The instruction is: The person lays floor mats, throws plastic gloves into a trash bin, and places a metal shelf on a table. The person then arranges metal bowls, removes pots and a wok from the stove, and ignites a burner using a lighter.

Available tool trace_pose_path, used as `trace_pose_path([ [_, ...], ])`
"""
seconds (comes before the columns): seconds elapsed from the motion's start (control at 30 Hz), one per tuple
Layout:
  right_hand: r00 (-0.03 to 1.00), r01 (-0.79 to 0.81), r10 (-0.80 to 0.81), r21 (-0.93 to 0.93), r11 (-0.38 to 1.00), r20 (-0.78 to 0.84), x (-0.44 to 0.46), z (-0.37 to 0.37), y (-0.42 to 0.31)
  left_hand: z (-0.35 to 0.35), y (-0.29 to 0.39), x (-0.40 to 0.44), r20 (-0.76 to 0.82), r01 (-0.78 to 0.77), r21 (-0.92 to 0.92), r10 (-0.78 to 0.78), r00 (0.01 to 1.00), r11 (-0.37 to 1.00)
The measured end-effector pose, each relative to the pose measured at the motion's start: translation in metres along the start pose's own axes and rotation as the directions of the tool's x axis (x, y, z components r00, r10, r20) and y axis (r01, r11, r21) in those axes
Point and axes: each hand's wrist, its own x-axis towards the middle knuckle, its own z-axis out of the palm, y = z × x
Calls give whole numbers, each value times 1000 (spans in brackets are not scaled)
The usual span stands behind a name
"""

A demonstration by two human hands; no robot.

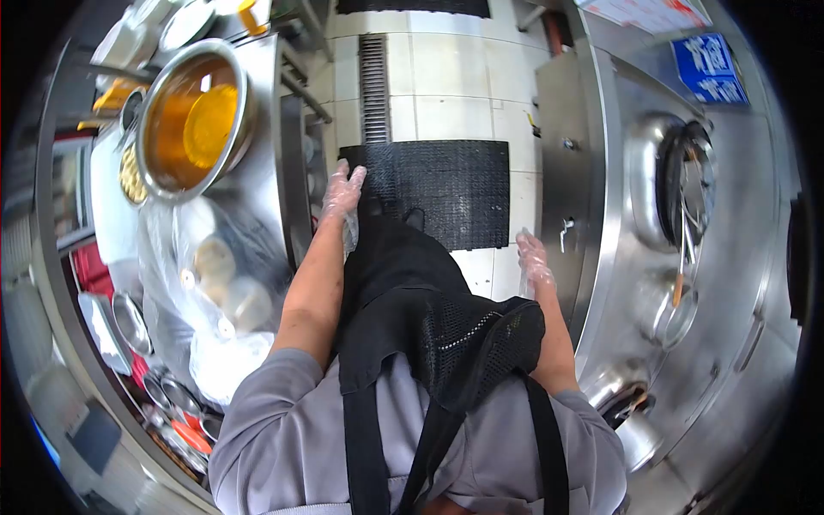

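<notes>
My left hand [343, 190] wears a clear plastic glove and hangs beside the left steel counter [264, 172], holding nothing, its fingers apart. My right hand [534, 259], gloved the same way, is near the front of the right steel counter [603, 215]; its fingers are stretched out with nothing visible in them. Closest to my left hand on the counter stands a large metal bowl [247, 120] of amber liquid, with a round yellow piece [210, 126] in it. Clear plastic bags [172, 249] holding pale round items lie beside the bowl.
A black rubber mat [455, 189] and a drain grate [374, 86] lie on the tiled floor ahead. Along the right counter stand a wok [665, 184], a pot [665, 309] and a blue box [711, 69]. Metal bowls [131, 322] sit at the far left.
</notes>
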Motion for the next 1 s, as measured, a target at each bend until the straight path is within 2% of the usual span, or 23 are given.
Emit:
trace_pose_path([
  [0.03, 1000, 24, -24, 12, 1000, -18, -6, 2, -8, 12, -17, 17, 17, 2, -28, -1, 1000, 1000],
  [0.07, 998, 49, -48, 23, 999, -35, -12, 4, -16, 32, -42, 39, 13, -38, -135, 40, 999, 990],
  [0.1, 997, 46, -42, 47, 998, -70, -19, 12, -13, 26, -31, 43, 39, -66, -123, 71, 997, 990],
  [0.17, 992, 9, -9, 4, 1000, -129, -25, 12, -2, 20, -2, 34, 135, -9, -9, 10, 991, 1000],
  [0.2, 996, -22, 25, 42, 999, -90, -38, 11, 8, 21, 3, 29, 134, -13, -83, 24, 991, 996],
  [0.23, 996, -46, 41, -62, 997, -82, -42, 14, 22, 15, 10, 31, 122, -23, -155, 42, 992, 988],
  [0.27, 996, -68, 56, -166, 984, -75, -47, 16, 36, 19, 1, 42, 71, -72, -143, 83, 994, 987],
  [0.3, 995, -64, 52, -149, 987, -88, -57, 12, 43, 12, 7, 42, 76, -92, -135, 103, 992, 986],
  [0.37, 989, -144, 149, -172, 975, 16, -71, 7, 53, -1, 21, 39, 86, -103, -88, 110, 990, 991],
  [0.4, 988, -149, 153, -157, 976, 11, -81, 4, 47, -1, 22, 38, 52, -111, -118, 118, 992, 987],
  [0.47, 943, -319, 312, -45, 947, -119, -113, -6, 17, -1, 21, 34, 68, -107, -116, 116, 991, 987],
  [0.53, 929, -334, 320, -48, 941, -184, -119, -14, 16, 7, 13, 44, 75, -112, -140, 124, 989, 984],
  [0.6, 915, -374, 363, -26, 927, -177, -120, -20, 16, 20, 1, 55, 119, -78, -141, 95, 988, 987],
  [0.63, 914, -356, 355, 32, 934, -198, -126, -22, 6, 22, 8, 49, 149, -38, -150, 60, 987, 988],
  [0.67, 910, -335, 350, 103, 937, -223, -135, -19, 0, 18, 18, 45, 191, -47, -47, 55, 980, 998],
  [0.77, 909, -288, 311, 119, 950, -276, -122, -12, 28, 28, 24, 63, 165, -97, 42, 89, 982, 994],
  [0.8, 931, -253, 253, 36, 967, -264, -114, -11, 48, 28, 26, 69, 198, -108, 27, 100, 975, 994],
  [0.83, 941, -238, 241, 40, 970, -238, -123, -10, 35, 26, 28, 77, 227, -117, 13, 111, 968, 993],
  [0.87, 949, -219, 217, 17, 976, -230, -121, -11, 41, 32, 20, 88, 165, -150, -40, 154, 974, 988],
  [0.9, 957, -197, 191, -4, 980, -218, -114, -10, 54, 28, 26, 91, 203, -122, -49, 130, 971, 991],
  [1.0, 959, -142, 169, 128, 982, -229, -112, -19, 74, 24, 32, 98, 166, -178, -8, 177, 970, 984],
])
